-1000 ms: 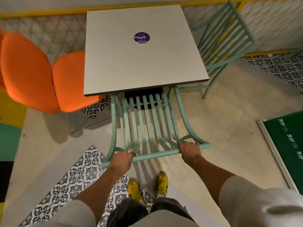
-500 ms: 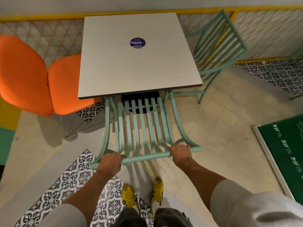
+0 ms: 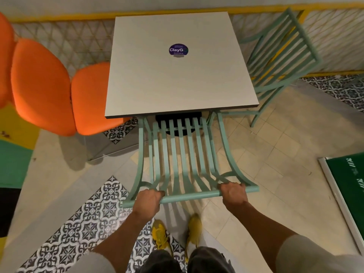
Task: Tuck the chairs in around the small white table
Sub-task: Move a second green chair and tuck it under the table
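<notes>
Orange chair [image 3: 59,91] beside table [image 3: 177,79] (left side).

One white table [image 3: 177,79] stands among three chairs. Two are mint-green slatted chairs [image 3: 183,150] [image 3: 279,54], one is an orange chair [image 3: 65,95].

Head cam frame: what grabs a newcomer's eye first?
Probably the mint green slatted chair at centre, its top rail gripped by the left hand and the right hand, its seat under the near edge of the small white table. Next, the bright orange chair at the table's left side, and the purple round sticker on the tabletop.
</notes>
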{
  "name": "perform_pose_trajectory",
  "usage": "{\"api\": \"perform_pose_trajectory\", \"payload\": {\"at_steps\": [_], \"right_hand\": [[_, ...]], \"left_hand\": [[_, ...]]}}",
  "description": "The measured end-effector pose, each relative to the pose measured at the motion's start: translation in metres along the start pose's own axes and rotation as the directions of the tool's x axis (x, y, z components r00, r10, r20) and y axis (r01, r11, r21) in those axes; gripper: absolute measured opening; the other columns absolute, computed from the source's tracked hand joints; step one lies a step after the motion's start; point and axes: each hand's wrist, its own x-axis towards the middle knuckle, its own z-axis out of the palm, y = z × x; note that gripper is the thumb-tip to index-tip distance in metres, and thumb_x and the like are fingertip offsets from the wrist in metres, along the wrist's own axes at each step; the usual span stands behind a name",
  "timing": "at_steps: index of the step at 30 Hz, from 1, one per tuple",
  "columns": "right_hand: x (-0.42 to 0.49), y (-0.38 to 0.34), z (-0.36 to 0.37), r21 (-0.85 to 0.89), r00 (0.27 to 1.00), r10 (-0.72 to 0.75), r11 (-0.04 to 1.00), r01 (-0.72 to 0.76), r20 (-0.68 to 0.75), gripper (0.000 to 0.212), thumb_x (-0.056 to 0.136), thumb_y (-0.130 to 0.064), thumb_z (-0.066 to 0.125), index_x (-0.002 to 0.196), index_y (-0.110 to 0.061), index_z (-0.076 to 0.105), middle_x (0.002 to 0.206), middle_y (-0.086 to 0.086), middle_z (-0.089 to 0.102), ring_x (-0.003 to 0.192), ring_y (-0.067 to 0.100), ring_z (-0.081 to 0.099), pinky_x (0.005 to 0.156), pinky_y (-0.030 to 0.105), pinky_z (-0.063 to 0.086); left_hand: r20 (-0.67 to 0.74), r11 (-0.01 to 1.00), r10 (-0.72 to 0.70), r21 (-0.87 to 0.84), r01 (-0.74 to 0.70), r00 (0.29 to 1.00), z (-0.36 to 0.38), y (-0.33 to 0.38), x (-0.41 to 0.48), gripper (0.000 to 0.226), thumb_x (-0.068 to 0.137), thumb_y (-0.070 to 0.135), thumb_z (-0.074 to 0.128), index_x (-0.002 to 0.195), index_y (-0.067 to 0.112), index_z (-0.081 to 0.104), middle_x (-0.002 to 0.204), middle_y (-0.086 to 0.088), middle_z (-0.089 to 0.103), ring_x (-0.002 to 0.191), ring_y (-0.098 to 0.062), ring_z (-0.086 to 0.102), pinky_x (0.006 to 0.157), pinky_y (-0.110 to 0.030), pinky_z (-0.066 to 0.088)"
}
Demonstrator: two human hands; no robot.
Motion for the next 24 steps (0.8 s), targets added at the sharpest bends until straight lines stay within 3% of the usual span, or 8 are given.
{"api": "perform_pose_trajectory", "payload": {"at_steps": [9, 16, 24], "right_hand": [[0.024, 0.014, -0.018, -0.013, 0.999, -0.008, 1.000, 0.009, 0.041, 0.031, 0.109, -0.019, 0.050, 0.139, -0.025, 0.060, 0.128, 0.002, 0.067, 0.119, 0.025, 0.064, 0.117, 0.051, 0.040], [0.030, 0.008, -0.020, -0.036, 0.999, -0.001, 0.999, 0.002, 0.046, 0.029, 0.107, -0.018, 0.057, 0.136, -0.021, 0.061, 0.126, 0.005, 0.068, 0.116, 0.029, 0.066, 0.116, 0.055, 0.040], [0.032, 0.002, -0.028, 0.002, 0.999, -0.022, 1.000, 0.022, 0.043, 0.024, 0.109, -0.019, 0.055, 0.133, -0.019, 0.061, 0.124, 0.006, 0.067, 0.114, 0.029, 0.066, 0.114, 0.054, 0.041]], "left_hand": [[-0.034, 1.000, -0.026, -0.018, 0.025, 0.999, -0.021, -0.003, 0.036, 0.040, 0.100, 0.022, 0.064, 0.137, 0.037, 0.068, 0.111, 0.000, 0.079, 0.101, -0.022, 0.076, 0.093, -0.036, 0.059], [-0.077, 0.993, -0.017, -0.119, 0.007, 0.997, -0.015, -0.012, 0.038, 0.046, 0.100, 0.026, 0.063, 0.144, 0.039, 0.066, 0.108, -0.002, 0.080, 0.095, -0.023, 0.077, 0.088, -0.034, 0.061], [-0.039, 0.994, -0.056, -0.097, 0.052, 0.998, -0.019, -0.019, 0.035, 0.049, 0.104, 0.032, 0.057, 0.151, 0.043, 0.058, 0.114, -0.002, 0.077, 0.101, -0.024, 0.075, 0.090, -0.035, 0.058]]}}
